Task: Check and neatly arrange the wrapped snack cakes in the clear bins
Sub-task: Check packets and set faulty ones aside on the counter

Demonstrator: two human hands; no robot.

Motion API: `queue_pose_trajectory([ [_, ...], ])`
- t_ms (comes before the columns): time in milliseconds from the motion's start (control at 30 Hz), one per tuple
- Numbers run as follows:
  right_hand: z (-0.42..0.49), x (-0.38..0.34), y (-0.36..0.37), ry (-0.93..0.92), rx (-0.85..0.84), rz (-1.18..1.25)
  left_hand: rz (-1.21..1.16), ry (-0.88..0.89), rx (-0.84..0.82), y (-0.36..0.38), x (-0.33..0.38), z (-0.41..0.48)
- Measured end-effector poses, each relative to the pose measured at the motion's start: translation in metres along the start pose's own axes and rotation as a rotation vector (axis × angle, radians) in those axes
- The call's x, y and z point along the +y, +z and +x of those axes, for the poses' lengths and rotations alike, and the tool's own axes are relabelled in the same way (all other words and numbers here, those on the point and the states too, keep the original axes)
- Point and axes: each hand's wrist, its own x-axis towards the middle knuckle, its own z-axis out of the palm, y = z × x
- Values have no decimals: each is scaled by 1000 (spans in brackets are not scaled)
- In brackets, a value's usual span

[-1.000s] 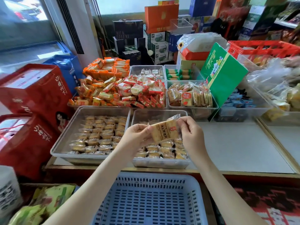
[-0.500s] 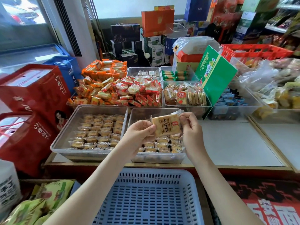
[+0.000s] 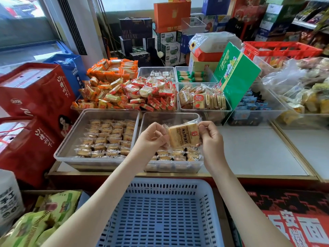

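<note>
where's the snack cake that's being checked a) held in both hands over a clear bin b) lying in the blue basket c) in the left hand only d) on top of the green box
a: the left hand and right hand each pinch an end of the wrapped snack cake, over the partly filled clear bin.

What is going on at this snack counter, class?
A person holds one wrapped cake up above the right bin, left hand and right hand each pinching an end of its wrapper, label facing the camera. That bin has cakes only along its near side; the left bin holds several neat rows.
</note>
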Motion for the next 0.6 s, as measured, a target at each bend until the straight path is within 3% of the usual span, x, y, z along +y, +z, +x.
queue_pose_trajectory([
  [333, 10, 9, 8, 48, -26, 60, 1, 80, 89, -8, -4, 3],
  [500, 9, 3, 14, -39, -16, -18, 246, -29, 240, -6, -1, 2],
  [600, 0, -3, 30, -141, -19, -98, 76, -99, 53, 7, -1, -2],
])
